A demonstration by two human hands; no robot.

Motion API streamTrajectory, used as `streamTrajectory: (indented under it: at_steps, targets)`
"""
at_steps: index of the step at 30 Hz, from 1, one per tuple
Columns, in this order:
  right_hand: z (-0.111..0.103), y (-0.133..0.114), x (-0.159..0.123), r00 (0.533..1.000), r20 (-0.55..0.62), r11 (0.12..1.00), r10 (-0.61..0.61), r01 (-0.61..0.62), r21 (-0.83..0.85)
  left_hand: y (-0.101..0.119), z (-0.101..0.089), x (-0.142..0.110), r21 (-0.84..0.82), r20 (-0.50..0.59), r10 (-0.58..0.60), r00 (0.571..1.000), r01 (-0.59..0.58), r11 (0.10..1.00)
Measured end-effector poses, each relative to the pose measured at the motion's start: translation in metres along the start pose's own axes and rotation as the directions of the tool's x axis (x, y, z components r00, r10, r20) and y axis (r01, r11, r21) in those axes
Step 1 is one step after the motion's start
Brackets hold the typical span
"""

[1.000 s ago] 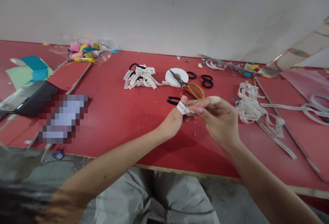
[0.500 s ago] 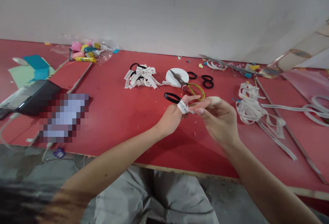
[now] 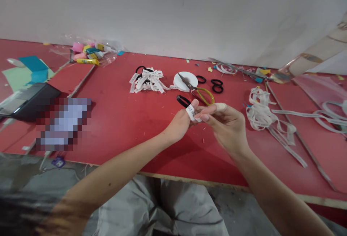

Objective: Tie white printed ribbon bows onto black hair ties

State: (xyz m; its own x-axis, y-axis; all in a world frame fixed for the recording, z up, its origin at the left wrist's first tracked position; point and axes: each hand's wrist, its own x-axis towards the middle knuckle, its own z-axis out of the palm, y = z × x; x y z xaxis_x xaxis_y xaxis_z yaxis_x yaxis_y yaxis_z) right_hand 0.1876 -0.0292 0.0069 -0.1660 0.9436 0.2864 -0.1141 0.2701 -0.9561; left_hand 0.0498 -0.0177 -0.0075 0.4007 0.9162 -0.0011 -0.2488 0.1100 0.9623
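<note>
My left hand (image 3: 181, 123) and my right hand (image 3: 227, 124) meet above the red table (image 3: 121, 120). Both pinch a short white printed ribbon strip (image 3: 191, 112) wrapped around a black hair tie (image 3: 183, 101), which sticks out past my left thumb. A finger of my right hand wears a pale bandage. Just beyond my hands lie scissors (image 3: 196, 89) with yellow-green handles, their blades resting on a white ribbon spool (image 3: 185, 81).
A pile of ribbon-tied hair ties (image 3: 146, 79) lies left of the spool, and two loose black hair ties (image 3: 217, 85) lie to its right. Loose white ribbon (image 3: 261, 116) trails at right. A dark tablet (image 3: 29, 100) and coloured items in a plastic bag (image 3: 86, 54) sit at left.
The hair tie has tilted up and shifted slightly in my left hand. My right hand's fingers have drawn the ribbon closer around it. The view has drifted a little.
</note>
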Motion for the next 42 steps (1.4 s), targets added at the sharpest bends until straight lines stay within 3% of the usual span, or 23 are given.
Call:
streamTrajectory:
  at_steps: [3,8,15,22,32,39,42]
  targets:
    - [-0.001,0.002,0.000,0.998,0.006,0.995,0.057,-0.057,0.082,-0.003,-0.007,-0.002,0.271,-0.096,0.054,0.994,-0.026,0.962]
    - [-0.003,-0.001,0.001,0.995,0.031,0.987,0.093,-0.097,0.125,-0.001,-0.016,-0.001,0.513,-0.057,0.123,0.991,-0.076,0.855]
    - [-0.003,-0.002,0.002,0.999,0.019,0.995,0.036,-0.038,0.091,-0.003,-0.016,0.001,0.359,0.037,0.162,0.986,-0.165,0.919]
    - [-0.007,0.002,0.001,0.999,0.002,0.997,0.047,-0.047,0.066,0.005,-0.018,0.000,0.558,0.034,0.208,0.978,-0.191,0.808]
    - [-0.002,0.002,0.002,0.999,-0.015,0.996,0.038,-0.036,0.077,0.012,-0.019,-0.002,0.563,0.079,0.217,0.973,-0.223,0.796]
    - [-0.002,0.004,-0.003,0.998,-0.047,0.999,-0.042,0.043,0.022,0.014,-0.022,-0.005,0.797,0.022,0.225,0.974,-0.153,0.584]
    - [-0.001,0.000,-0.005,0.997,-0.036,0.997,-0.064,0.063,-0.038,0.014,-0.023,-0.005,0.747,0.040,0.214,0.976,-0.171,0.643]
